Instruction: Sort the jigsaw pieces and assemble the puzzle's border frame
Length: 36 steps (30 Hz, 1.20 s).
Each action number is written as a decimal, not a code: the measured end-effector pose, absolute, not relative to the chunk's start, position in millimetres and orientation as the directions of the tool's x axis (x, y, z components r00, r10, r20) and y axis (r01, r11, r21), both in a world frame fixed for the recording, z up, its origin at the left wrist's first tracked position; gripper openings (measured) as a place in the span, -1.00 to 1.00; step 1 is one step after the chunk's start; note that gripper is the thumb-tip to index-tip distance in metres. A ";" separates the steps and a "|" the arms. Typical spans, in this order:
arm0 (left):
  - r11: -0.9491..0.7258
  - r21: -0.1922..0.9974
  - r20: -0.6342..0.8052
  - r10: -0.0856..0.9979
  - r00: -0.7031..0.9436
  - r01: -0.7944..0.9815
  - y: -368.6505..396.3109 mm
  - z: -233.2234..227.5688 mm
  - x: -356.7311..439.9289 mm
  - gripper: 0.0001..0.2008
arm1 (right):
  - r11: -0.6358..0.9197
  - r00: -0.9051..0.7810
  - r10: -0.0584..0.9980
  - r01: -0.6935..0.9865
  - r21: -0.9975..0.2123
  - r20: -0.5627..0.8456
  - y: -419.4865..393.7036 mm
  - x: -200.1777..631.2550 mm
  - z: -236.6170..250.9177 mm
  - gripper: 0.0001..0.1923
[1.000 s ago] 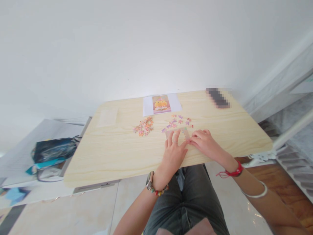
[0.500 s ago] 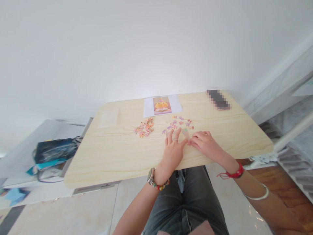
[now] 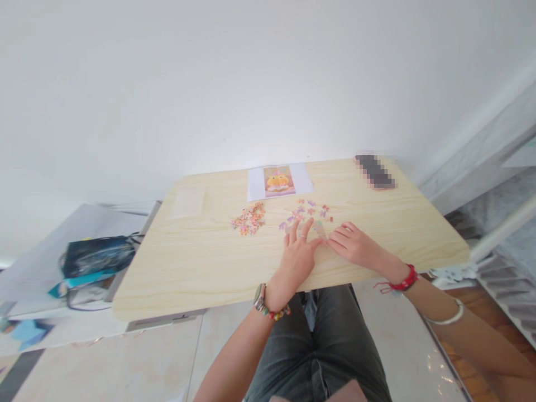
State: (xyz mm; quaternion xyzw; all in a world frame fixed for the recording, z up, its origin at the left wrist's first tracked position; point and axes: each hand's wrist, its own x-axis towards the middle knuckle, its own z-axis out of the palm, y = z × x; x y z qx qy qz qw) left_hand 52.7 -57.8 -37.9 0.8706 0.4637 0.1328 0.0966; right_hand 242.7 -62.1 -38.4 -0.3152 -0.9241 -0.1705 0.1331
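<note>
My left hand (image 3: 298, 257) lies flat on the light wooden table (image 3: 192, 262), fingers spread over a small joined patch of jigsaw pieces (image 3: 318, 228). My right hand (image 3: 354, 244) rests flat beside it, fingertips touching the same patch. Just beyond the fingers lie scattered pink and purple puzzle pieces (image 3: 307, 209). A heap of orange pieces (image 3: 249, 218) sits to the left. A reference picture (image 3: 278, 181) of an orange figure lies on white paper at the far edge.
A pixelated dark object (image 3: 374, 171) lies at the table's far right. A pale sheet (image 3: 188, 202) lies far left. A dark bag (image 3: 94, 258) sits on a low surface left of the table. A metal frame (image 3: 498, 229) stands to the right.
Both hands stay pressed on the joined pieces. The right hand has flattened and stretched out a little; the view has shifted slightly.
</note>
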 end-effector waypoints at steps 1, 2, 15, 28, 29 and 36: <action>-0.545 0.293 0.135 0.837 0.531 0.785 -57.6 -37.8 52.6 -0.56 | 0.750 -0.773 0.522 0.618 0.237 0.361 -62.6 243.9 -38.6 -0.72; -0.541 0.294 0.129 0.840 0.528 0.788 -57.5 -37.7 52.4 -0.56 | 0.757 -0.779 0.508 0.608 0.242 0.367 -63.6 245.3 -38.4 -0.73; -0.540 0.320 0.173 0.841 0.513 0.778 -54.4 -39.7 57.6 -0.59 | 0.406 -0.459 0.795 0.889 0.213 0.397 -22.7 269.5 -39.6 -0.73; -0.516 0.309 0.292 0.851 0.437 0.799 -64.5 -33.8 30.2 -0.68 | 0.592 -0.543 0.789 0.797 -0.118 0.287 25.3 237.3 -29.4 -0.87; -0.513 0.305 0.294 0.852 0.433 0.802 -66.8 -34.6 26.6 -0.69 | 0.607 -0.562 0.781 0.786 -0.118 0.273 30.6 232.8 -29.0 -0.88; -0.468 0.306 0.247 0.880 0.405 0.829 -76.5 -35.4 13.8 -0.73 | 0.624 -0.604 0.775 0.778 -0.074 0.183 42.0 221.1 -25.2 -0.84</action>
